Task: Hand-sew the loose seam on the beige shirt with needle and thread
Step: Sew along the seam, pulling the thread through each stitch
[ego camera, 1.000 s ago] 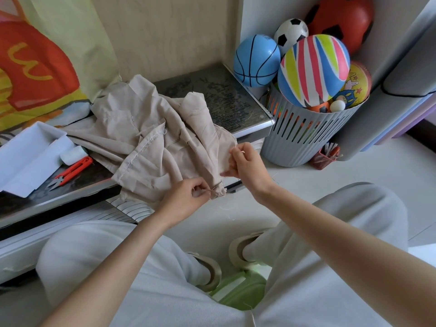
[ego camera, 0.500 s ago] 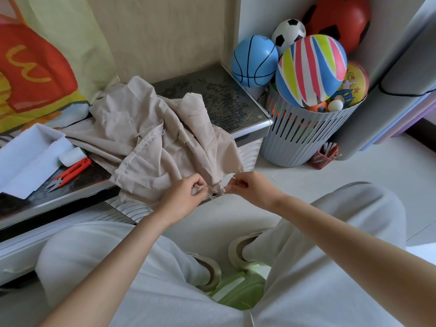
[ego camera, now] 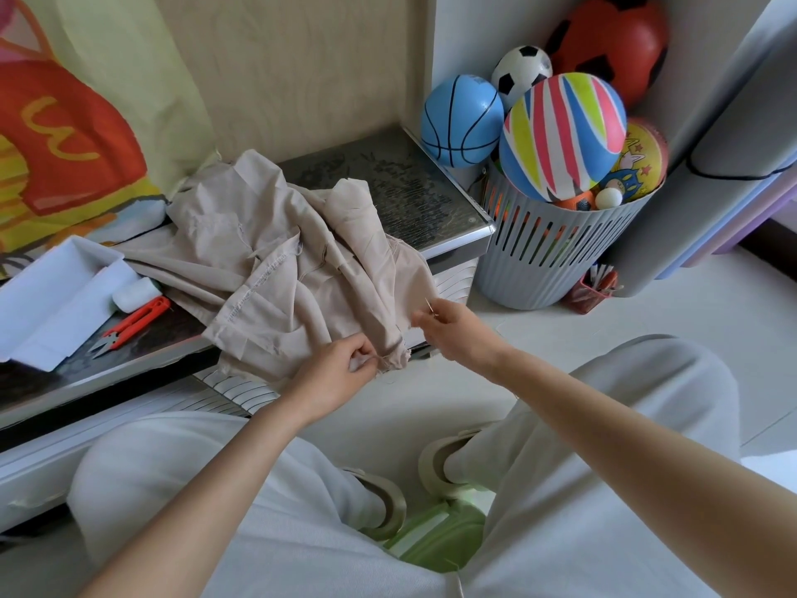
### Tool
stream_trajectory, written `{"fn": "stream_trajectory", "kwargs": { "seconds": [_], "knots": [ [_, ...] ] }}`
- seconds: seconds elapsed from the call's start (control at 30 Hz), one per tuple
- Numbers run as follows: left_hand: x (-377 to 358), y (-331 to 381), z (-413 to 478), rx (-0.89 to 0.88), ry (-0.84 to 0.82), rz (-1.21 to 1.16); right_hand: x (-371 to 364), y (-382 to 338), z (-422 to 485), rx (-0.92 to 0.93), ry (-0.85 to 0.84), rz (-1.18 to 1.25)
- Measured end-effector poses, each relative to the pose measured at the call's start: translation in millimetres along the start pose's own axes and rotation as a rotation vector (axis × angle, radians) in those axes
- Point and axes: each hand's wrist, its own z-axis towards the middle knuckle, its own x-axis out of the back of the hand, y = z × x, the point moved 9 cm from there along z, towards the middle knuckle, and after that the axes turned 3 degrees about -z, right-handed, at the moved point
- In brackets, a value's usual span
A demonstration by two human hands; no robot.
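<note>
The beige shirt (ego camera: 276, 269) lies crumpled on a low dark table (ego camera: 409, 187), one corner hanging over the front edge. My left hand (ego camera: 336, 373) pinches that hanging corner at its seam. A little to the right, my right hand (ego camera: 457, 330) pinches a thin needle (ego camera: 429, 305) whose tip points up and left, close to the cloth. The thread is too fine to make out clearly.
Orange thread snips (ego camera: 129, 323) and a white spool (ego camera: 136, 291) lie beside a white box (ego camera: 51, 304) on the table's left. A grey slotted basket (ego camera: 547, 256) full of balls stands on the floor to the right. My knees and a green stool (ego camera: 435, 533) are below.
My right hand went down to the seam beside the left hand, then drew away to the right and up with the needle. My left hand kept its pinch on the corner.
</note>
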Motion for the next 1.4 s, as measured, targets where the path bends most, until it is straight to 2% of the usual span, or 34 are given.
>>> {"fn": "stream_trajectory", "kwargs": {
  "seconds": [0.07, 0.1, 0.2, 0.3, 0.4, 0.5, 0.6, 0.7, 0.8, 0.87, 1.0, 1.1, 1.27, 1.4],
  "knots": [
    [1, 1, 0, 0.006, 0.009, 0.008, -1, 4, -1, 0.024, -0.029, -0.296],
    [2, 1, 0, 0.01, 0.011, 0.008, -4, 4, -2, 0.046, -0.058, -0.371],
    [2, 1, -1, 0.019, 0.019, 0.009, -13, 8, -4, 0.076, -0.136, -0.395],
    [2, -1, -1, 0.02, 0.019, 0.001, -13, 6, -5, 0.076, -0.119, -0.217],
    [0, -1, -2, 0.032, 0.007, 0.012, -3, 4, -4, 0.002, -0.06, 0.154],
    [-1, -1, -2, 0.029, -0.014, 0.031, 0, -1, -2, -0.03, -0.084, 0.442],
    [-3, -2, -1, 0.031, -0.032, 0.041, -4, -6, -2, -0.033, -0.099, 0.556],
    [-2, 0, -2, 0.027, -0.027, 0.045, 2, -5, -1, -0.03, -0.004, 0.431],
    [-1, 0, -3, 0.025, -0.012, 0.029, 5, 0, 2, 0.013, 0.044, 0.015],
    [0, 1, -3, 0.023, -0.006, 0.02, -3, 0, 1, 0.056, 0.011, -0.21],
    [1, 6, -4, -0.006, -0.013, -0.016, -26, 6, -3, 0.063, -0.115, -0.387],
    [2, 9, -5, -0.036, -0.006, -0.05, -31, 5, -1, 0.088, -0.119, -0.42],
    [1, 4, -4, -0.022, -0.024, -0.054, -17, -6, 2, 0.099, -0.037, -0.319],
    [-4, 1, -5, -0.013, -0.047, -0.035, -11, -7, 3, 0.098, -0.014, -0.116]
  ]
}}
